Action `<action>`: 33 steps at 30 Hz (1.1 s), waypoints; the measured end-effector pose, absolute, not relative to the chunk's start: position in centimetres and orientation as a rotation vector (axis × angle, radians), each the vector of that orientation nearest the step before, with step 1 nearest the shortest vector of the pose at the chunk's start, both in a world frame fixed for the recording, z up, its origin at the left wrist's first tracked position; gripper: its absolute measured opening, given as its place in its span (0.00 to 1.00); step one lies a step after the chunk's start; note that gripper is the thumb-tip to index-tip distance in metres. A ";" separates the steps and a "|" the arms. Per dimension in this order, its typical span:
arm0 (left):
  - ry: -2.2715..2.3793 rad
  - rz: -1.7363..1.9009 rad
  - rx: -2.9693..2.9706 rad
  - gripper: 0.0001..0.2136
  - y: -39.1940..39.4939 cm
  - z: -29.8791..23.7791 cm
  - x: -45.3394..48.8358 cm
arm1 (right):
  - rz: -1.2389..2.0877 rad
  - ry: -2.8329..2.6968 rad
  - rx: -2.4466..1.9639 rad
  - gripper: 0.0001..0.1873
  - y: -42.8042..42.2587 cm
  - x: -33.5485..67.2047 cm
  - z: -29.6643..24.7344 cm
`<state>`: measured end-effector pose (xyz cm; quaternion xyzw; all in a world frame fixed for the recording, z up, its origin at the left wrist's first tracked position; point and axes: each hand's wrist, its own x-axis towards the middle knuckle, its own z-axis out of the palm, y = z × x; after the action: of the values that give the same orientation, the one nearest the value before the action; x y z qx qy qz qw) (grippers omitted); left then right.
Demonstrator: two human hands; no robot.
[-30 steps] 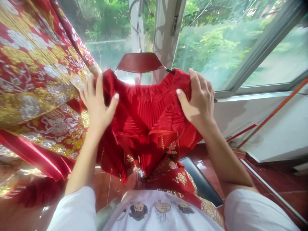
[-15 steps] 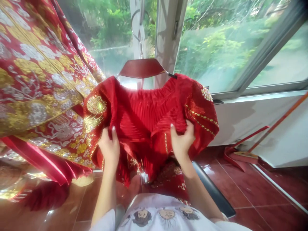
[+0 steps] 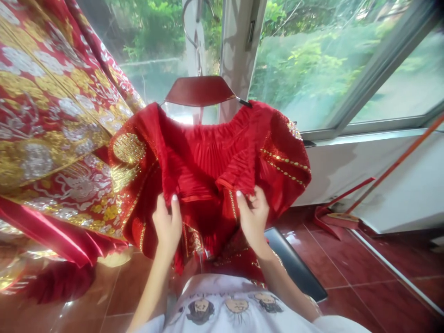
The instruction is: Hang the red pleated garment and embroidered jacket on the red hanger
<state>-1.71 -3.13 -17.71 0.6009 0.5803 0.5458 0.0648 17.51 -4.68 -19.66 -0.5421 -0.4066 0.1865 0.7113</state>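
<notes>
A red pleated dress (image 3: 210,159) with puffed sleeves and gold beading hangs in front of me on a hanger (image 3: 200,91) with a red shoulder piece and a metal hook. My left hand (image 3: 168,222) is closed on the left edge of its open front, thumb on top. On the other edge, my right hand (image 3: 253,215) pinches the fabric below the pleated collar. Between my hands the front stands apart and shows the pleated inside. The lower part of the dress drops toward my lap, partly hidden by my arms and shirt.
A red, gold and silver brocade garment (image 3: 52,115) hangs close on the left. Behind the hanger are sliding windows (image 3: 312,78). A black seat (image 3: 296,263) stands at the right, with a red dustpan (image 3: 328,222) and a long orange handle (image 3: 395,169) by the wall.
Both hands have slid down along the front edges of the dress, and the left hand has come further inward. The view has shifted slightly.
</notes>
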 end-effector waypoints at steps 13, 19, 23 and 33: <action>1.492 1.252 1.884 0.16 0.0 -26.2 1.6 | 0.567 -1.091 -1.375 0.23 -0.4 15.5 -22.6; 1.420 1.264 1.963 0.13 1.2 -26.8 2.4 | 0.628 -1.070 -1.281 0.20 0.8 14.3 -22.2; 1.401 1.339 1.907 0.16 0.9 -26.6 2.7 | 0.715 -1.076 -1.225 0.17 0.1 13.9 -22.6; 1.173 1.277 1.895 0.05 0.0 -26.4 3.8 | 0.346 -1.417 -1.406 0.22 -3.6 14.4 -22.8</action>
<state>3.77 0.00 -26.40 0.7078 0.4380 0.4769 0.2825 14.40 -3.57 -22.83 -0.5889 -0.5934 0.1449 0.5292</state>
